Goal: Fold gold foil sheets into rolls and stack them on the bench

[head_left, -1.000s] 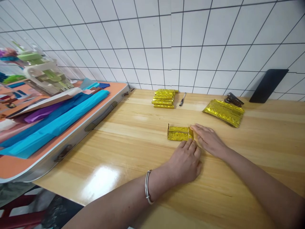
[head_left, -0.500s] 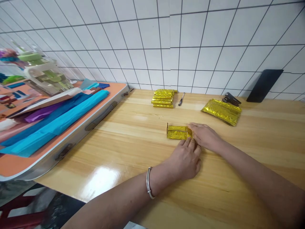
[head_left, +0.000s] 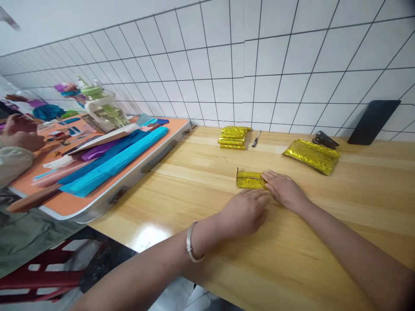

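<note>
A small piece of shiny gold foil paper (head_left: 249,179), folded into a flat rectangle, lies on the wooden table. A crease line runs along it, and its left end stands up as a narrow flap. My right hand (head_left: 287,190) presses the foil's right end against the table, fingers over its edge. Just below the foil, my left hand (head_left: 244,214) hovers with loosely bent fingers, slightly blurred and holding nothing that I can see. A silver bangle circles the left wrist. How the foil's right end is folded stays hidden beneath my fingers.
Behind lie a stack of gold foil rolls (head_left: 232,139), a pen (head_left: 256,139), a flat gold foil packet (head_left: 311,156), a stapler (head_left: 325,139) and a dark panel (head_left: 374,122). Left, an orange folding table (head_left: 78,203) carries coloured paper and a clear green-lidded jug (head_left: 105,110). Another person's hand (head_left: 21,131) is there.
My left hand has come off the foil and drawn slightly down and left. The right hand stays on the foil's right end. The view has turned left, bringing another person's arm into sight.
</note>
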The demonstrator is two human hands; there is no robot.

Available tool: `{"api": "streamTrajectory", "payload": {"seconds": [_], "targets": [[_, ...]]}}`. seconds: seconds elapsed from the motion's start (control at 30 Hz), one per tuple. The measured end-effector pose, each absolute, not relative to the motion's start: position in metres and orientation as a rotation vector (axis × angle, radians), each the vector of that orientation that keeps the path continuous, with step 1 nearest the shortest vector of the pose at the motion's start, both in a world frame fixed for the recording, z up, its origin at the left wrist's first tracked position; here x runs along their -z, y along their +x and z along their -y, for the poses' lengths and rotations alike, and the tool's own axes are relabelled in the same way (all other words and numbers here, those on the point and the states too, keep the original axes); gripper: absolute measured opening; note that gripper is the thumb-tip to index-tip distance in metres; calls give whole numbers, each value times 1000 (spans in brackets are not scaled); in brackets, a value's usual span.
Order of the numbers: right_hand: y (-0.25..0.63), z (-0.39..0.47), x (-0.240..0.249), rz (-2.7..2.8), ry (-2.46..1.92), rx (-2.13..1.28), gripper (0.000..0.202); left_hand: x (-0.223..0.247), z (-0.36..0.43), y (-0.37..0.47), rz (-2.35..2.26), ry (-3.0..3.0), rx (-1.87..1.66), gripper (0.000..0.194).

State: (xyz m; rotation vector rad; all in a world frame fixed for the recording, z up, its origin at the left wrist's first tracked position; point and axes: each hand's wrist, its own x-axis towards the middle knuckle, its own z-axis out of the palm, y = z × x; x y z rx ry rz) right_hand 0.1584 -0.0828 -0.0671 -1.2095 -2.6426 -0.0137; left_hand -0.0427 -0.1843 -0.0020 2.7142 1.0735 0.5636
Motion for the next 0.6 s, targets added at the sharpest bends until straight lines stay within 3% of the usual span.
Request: {"api": "streamTrajectory", "payload": {"seconds": [0.13,0.2,0.43,0.6], "targets": [[157,85,66,2639,-1207,12,45,3,177,-97,-1507,2476,-810,28],[156,86,66,2644,-1201,21,44,15,166,-119,-1657,2410,-751,34],[159,84,64,2639,-1180,27,44,48,134,-117,-1435,2683,-335,66],[164,78,60,2645,-1154,-56,45,40,121,-104,-1310,2752,-187,67]]}}
